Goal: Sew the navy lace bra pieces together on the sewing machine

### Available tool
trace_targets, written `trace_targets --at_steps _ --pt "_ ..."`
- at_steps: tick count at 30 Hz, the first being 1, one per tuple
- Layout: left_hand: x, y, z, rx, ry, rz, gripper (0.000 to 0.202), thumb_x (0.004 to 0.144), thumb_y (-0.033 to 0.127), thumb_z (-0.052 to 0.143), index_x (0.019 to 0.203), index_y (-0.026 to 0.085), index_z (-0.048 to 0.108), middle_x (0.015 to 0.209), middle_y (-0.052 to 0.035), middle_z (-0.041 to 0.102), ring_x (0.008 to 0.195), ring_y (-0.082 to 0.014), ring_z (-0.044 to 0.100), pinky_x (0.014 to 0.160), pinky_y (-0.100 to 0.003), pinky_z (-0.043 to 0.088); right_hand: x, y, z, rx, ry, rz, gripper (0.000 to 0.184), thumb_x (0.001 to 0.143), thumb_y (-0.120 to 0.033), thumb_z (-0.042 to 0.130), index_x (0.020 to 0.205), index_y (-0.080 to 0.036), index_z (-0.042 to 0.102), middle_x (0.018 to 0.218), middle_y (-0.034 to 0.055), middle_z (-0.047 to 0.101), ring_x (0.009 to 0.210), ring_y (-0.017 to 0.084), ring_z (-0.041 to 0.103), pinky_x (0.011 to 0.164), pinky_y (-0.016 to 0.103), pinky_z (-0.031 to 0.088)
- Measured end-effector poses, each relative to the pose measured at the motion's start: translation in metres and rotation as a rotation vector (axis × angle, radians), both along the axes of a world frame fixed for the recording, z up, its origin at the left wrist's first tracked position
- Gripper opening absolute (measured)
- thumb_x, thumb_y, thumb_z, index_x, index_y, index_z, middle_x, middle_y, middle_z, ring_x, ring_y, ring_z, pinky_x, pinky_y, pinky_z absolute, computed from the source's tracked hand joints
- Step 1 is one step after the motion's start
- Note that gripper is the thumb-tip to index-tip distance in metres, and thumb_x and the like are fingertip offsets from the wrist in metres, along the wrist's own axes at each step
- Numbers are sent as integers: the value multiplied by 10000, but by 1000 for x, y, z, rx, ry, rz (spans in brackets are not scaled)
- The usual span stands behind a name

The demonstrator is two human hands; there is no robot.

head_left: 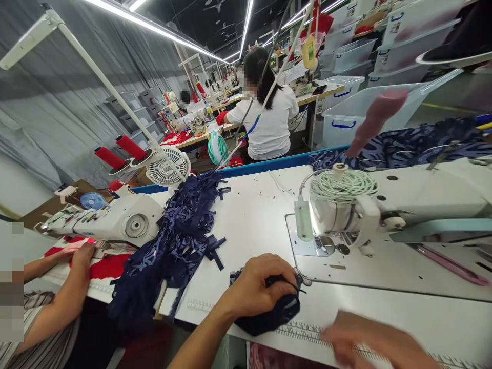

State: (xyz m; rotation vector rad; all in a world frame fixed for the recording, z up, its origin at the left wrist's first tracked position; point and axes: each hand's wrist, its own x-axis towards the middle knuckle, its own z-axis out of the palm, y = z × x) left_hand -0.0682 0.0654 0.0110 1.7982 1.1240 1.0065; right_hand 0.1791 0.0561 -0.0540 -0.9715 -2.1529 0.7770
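Note:
My left hand (258,286) is closed over a bunched piece of dark navy fabric (274,313) on the white sewing table (253,220), just in front of the sewing machine's needle plate (307,245). My right hand (369,342) is at the table's front edge, smeared by motion, and its fingers cannot be made out. The white sewing machine (403,205) stands to the right, a coil of pale green cord (343,184) on its head.
A heap of navy patterned fabric pieces (180,236) lies at the table's left. A co-worker's hand (82,253) rests on red cloth (109,265) by another machine (115,220). A person in white (269,123) sits ahead. More navy fabric (415,146) and plastic bins (357,110) are behind.

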Motion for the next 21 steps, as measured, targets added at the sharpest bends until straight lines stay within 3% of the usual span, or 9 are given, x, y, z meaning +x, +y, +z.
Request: trace_targets --at_steps 3,6,8,12,16,21 --pt "22 9 -13 6 -49 -53 107 890 250 707 811 181 727 892 -77 730 878 -196 658 852 -309 490 13 26 16 -297 96 -77 357 968 -540 539 1226 -329 668 1215 61 693 1141 266 652 851 317 594" --pt "36 12 -16 0 -74 -83 110 890 263 718 819 179 731 890 -77 725 904 -199 652 871 -314 478 8 41 24 -565 248 21 435 935 -576 578 1247 -284 660 1259 76 666 1219 265 604 1007 354 521" --pt "41 11 -15 -15 -85 -71 112 893 277 716 839 181 735 896 -79 716 906 -199 647 868 -315 479 1 43 22 -608 307 53 387 924 -564 594 1131 -253 693 1098 66 691 1091 242 635 975 355 509" --pt "42 4 -12 -98 -72 40 129 880 304 717 844 181 731 980 -87 685 924 -199 633 857 -313 483 -11 39 9 -613 367 -45 358 874 -572 627 835 -217 663 769 9 583 754 174 549 707 295 471" --pt "41 0 -10 -262 -101 106 125 844 305 730 834 181 715 1054 -84 723 1012 -222 649 934 -328 468 -15 37 3 -662 396 -37 384 871 -593 622 835 -212 660 738 -9 510 701 150 463 626 270 401" --pt "44 1 -7 -397 -102 156 165 817 330 714 824 165 714 903 -53 724 877 -197 639 838 -299 483 -15 35 4 -704 386 -16 365 865 -573 622 841 -212 676 733 -6 525 694 152 461 626 270 400"
